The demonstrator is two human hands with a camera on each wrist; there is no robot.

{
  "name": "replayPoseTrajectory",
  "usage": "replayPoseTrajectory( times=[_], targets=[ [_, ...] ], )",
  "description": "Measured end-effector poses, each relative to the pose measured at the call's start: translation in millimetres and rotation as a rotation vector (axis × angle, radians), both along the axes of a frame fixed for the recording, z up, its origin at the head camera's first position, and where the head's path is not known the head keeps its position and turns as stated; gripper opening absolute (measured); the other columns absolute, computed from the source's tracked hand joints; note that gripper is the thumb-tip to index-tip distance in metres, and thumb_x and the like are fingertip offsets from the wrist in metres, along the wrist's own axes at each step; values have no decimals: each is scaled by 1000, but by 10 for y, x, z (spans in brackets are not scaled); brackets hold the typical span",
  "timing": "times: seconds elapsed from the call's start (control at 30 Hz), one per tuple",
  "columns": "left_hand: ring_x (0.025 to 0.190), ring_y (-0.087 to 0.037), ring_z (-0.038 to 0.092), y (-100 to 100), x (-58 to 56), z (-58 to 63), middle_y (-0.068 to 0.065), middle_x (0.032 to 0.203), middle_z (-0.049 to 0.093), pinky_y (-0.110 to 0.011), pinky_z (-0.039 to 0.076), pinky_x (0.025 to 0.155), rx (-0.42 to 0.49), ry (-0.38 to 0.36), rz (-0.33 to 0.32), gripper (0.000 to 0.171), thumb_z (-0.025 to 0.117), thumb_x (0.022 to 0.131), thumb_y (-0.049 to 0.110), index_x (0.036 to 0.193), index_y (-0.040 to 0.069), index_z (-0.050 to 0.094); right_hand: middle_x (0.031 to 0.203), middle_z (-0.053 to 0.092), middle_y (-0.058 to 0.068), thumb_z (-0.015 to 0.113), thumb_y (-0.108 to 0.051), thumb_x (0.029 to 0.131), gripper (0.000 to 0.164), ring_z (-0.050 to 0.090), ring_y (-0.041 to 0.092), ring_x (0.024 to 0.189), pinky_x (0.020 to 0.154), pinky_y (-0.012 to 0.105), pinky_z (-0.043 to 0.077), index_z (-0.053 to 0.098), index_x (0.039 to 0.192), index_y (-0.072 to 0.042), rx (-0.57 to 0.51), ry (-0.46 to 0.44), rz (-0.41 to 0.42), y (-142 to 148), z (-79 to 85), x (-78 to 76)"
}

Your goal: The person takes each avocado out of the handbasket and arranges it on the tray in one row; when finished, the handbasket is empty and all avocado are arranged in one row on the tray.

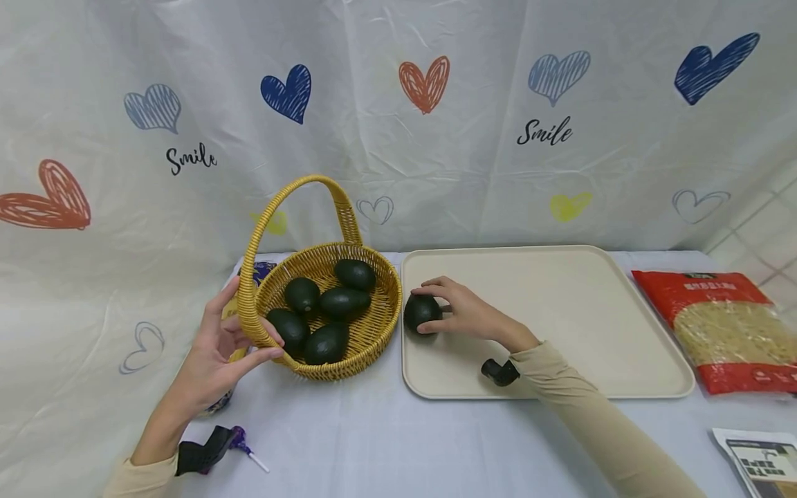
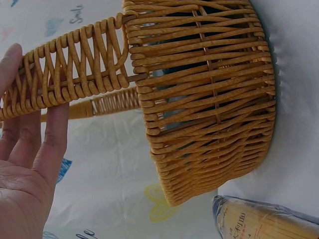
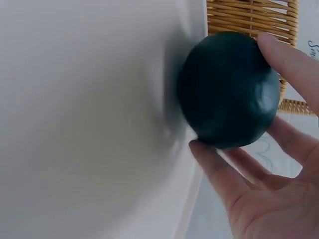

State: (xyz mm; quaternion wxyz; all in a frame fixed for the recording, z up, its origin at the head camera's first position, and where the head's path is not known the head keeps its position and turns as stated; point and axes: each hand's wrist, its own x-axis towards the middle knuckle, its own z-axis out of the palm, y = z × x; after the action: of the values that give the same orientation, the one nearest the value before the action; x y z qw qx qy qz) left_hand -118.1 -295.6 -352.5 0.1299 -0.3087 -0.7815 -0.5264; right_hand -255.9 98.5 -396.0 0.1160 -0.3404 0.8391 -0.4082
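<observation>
My right hand (image 1: 463, 311) grips a dark green avocado (image 1: 422, 313) at the left end of a cream tray (image 1: 542, 277). In the right wrist view, thumb and fingers curl around the avocado (image 3: 229, 89) near the tray's wall. My left hand (image 1: 218, 346) holds the lower part of the handle (image 1: 248, 297) of a yellow wicker basket (image 1: 386, 332); the left wrist view shows its fingers behind the handle (image 2: 65, 69). Inside the basket lie several avocados (image 1: 344, 303). The basket stands just left of the tray.
A red bag of pasta (image 1: 725, 325) lies right of the tray, with a printed packet (image 1: 762, 460) nearer the front. Behind the left hand is a spaghetti pack (image 2: 264, 219), partly hidden in the head view. A purple lollipop (image 1: 239, 439) lies by the left wrist. A curtain (image 1: 473, 173) hangs behind.
</observation>
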Motion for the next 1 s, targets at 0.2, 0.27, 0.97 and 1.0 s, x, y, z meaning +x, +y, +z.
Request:
replayPoseTrajectory(
  times=[0.2, 0.27, 0.97, 1.0],
  targets=[
    [94, -12, 72, -12, 8, -4, 0, 100, 74, -21, 59, 87, -12, -12, 24, 126, 77, 73, -30, 167, 8, 3, 135, 58, 20, 86, -19, 89, 66, 63, 40, 121, 88, 37, 62, 58, 145, -1, 1, -6, -29, -18, -21, 5],
    [94, -11, 72, -18, 13, -5, 1, 100, 74, -21, 59, 87, -12, -14, 23, 122, 80, 78, -21, 167, 9, 3, 136, 57, 20, 87, -19, 88, 69, 63, 40, 120, 88, 36, 62, 57, 147, -1, 6, -11, -33, -29, -19, 10],
    [95, -11, 71, -7, -12, -12, -2, 101, 74, -20, 58, 88, 34, 15, -34, 123, 77, 74, -29, 167, 8, 4, 140, 52, 26, 87, -27, 86, 78, 60, 40, 117, 99, 52, 52, 53, 151, -2, 145, -46, -116, -140, 50, -2],
    [95, -12, 72, -6, -20, -16, -4, 101, 74, -20, 58, 88, 49, 24, -51, 122, 77, 75, -28, 167, 8, 4, 141, 51, 26, 87, -28, 86, 79, 60, 40, 118, 99, 52, 52, 52, 152, -2, 140, -54, -131, -143, 45, -6]
  ],
)
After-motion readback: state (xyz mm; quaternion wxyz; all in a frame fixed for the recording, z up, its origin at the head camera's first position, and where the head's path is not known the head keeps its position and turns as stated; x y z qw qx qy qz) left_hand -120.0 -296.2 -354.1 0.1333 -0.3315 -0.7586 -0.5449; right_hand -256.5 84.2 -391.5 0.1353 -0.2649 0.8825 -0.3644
